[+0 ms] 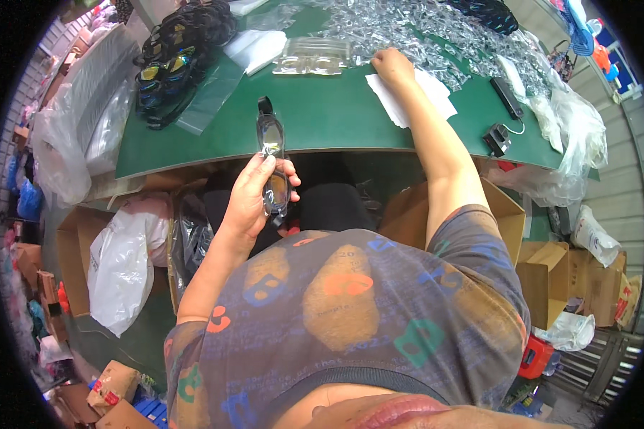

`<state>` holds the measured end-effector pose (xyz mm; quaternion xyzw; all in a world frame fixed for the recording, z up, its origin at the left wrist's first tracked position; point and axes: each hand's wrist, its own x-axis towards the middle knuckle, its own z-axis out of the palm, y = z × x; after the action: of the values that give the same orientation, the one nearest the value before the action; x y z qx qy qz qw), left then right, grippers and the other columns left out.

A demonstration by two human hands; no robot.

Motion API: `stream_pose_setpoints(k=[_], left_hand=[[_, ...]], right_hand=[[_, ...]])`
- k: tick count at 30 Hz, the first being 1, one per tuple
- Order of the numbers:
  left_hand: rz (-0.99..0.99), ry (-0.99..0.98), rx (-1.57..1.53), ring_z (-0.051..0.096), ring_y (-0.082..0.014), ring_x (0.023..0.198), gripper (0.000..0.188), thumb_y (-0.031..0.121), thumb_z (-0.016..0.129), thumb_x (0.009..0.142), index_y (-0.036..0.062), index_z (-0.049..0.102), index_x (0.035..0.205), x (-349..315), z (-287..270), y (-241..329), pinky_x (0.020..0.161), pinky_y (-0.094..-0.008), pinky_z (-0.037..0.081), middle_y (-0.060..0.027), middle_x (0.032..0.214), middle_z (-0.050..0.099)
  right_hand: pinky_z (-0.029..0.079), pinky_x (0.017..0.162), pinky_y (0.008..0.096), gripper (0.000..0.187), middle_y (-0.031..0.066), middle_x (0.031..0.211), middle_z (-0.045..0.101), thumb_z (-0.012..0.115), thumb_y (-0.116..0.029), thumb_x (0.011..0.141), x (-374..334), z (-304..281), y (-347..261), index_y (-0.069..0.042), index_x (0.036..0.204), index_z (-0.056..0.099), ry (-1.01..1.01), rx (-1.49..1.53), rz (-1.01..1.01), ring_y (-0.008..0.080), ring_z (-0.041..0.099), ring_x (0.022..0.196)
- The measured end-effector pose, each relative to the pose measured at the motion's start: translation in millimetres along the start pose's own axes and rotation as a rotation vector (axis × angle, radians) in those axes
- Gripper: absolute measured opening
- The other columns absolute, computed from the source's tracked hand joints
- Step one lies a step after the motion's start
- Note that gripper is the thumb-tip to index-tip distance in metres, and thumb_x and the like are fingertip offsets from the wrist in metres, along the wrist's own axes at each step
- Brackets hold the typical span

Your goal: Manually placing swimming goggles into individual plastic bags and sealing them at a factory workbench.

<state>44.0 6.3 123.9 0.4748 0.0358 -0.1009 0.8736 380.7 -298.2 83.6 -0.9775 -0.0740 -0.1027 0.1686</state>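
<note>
Fingers [283,171] of your left hand [254,196] wrap a dark swim goggle [272,154], lifted mid-frame over the green table [315,121] edge, seemingly for inspection. Farther up, your right hand [392,66] rests curled on white paper sheets [415,96]; whether it grips anything is unclear.

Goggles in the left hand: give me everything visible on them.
The goggles are a dark swim pair with two glossy lenses that catch glare, a black frame and a black strap end at the top. They look like plastic and rubber. They stand on end over the near edge of the green table. The left hand grips the lower lens, thumb across the front. Nothing else touches them.
</note>
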Motion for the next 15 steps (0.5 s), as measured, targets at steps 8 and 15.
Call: stream_pose_setpoints(k=[8,15], left_hand=[[-0.058,0.005,-0.044,0.069,-0.0207,0.091,0.025,0.025,0.05,0.11,0.0062,0.055,0.126,9,-10,-13,0.072,-0.0362,0.061,-0.0088,0.103,0.067],[-0.123,-0.002,-0.063,0.069,-0.0214,0.092,0.027,0.025,0.054,0.108,0.005,0.056,0.126,24,-1,-29,0.073,-0.0379,0.063,-0.0105,0.104,0.067]], right_hand=[[0.051,0.078,0.026,0.036,0.0005,0.093,0.072,0.072,-0.035,0.096,-71,-75,-16,-0.003,0.113,0.075,-0.065,0.948,-0.092,0.0088,0.064,0.083],[0.05,0.083,0.0323,0.016,0.0112,0.098,0.067,0.063,-0.008,0.095,-150,-98,-80,0.004,0.102,0.071,-0.672,1.469,-0.527,0.0216,0.063,0.09]])
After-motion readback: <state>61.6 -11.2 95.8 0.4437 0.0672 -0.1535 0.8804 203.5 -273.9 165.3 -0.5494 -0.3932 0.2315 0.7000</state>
